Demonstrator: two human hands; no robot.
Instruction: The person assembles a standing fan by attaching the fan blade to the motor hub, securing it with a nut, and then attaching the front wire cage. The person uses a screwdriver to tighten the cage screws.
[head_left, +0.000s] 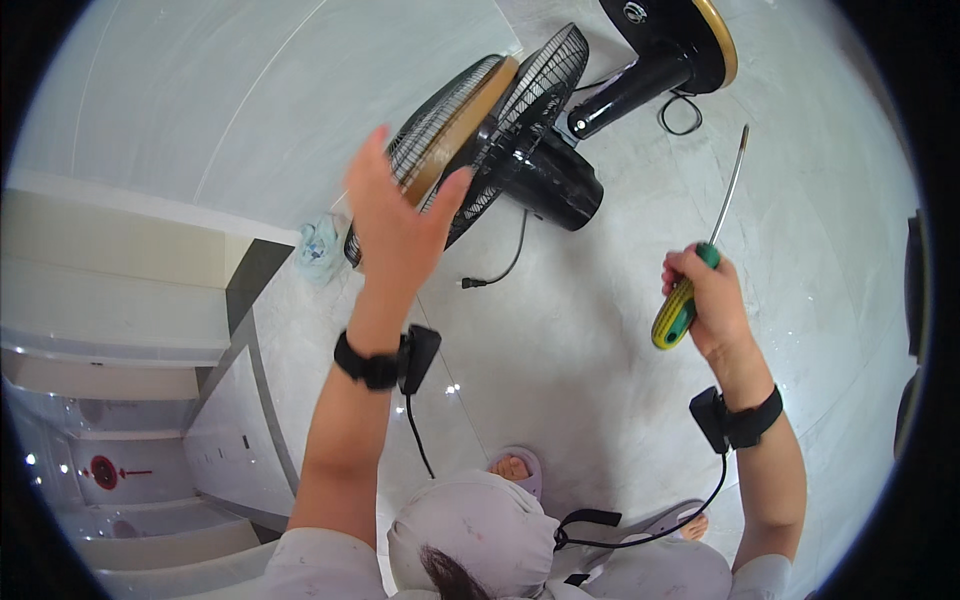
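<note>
A black electric fan [550, 180] lies tilted on the floor, its front wire grille edged by a gold-brown ring [462, 130]. Over the near side of that grille is my left hand [398, 230], thumb and fingers apart, slightly blurred; whether it touches the grille I cannot tell. My right hand [712, 300] is wrapped round the green and yellow handle of a screwdriver [684, 305]. The long metal shaft points up and away from me, apart from the fan. Beyond the motor housing, the black stand [635, 90] lies with its gold-rimmed base at the far end.
A short cord with a plug [472, 283] trails from the fan onto the pale tiled floor [560, 340]. Another black cable [682, 115] loops beside the stand. A crumpled light-blue plastic bag [320, 250] lies by the wall [220, 110]. My slippered feet are below.
</note>
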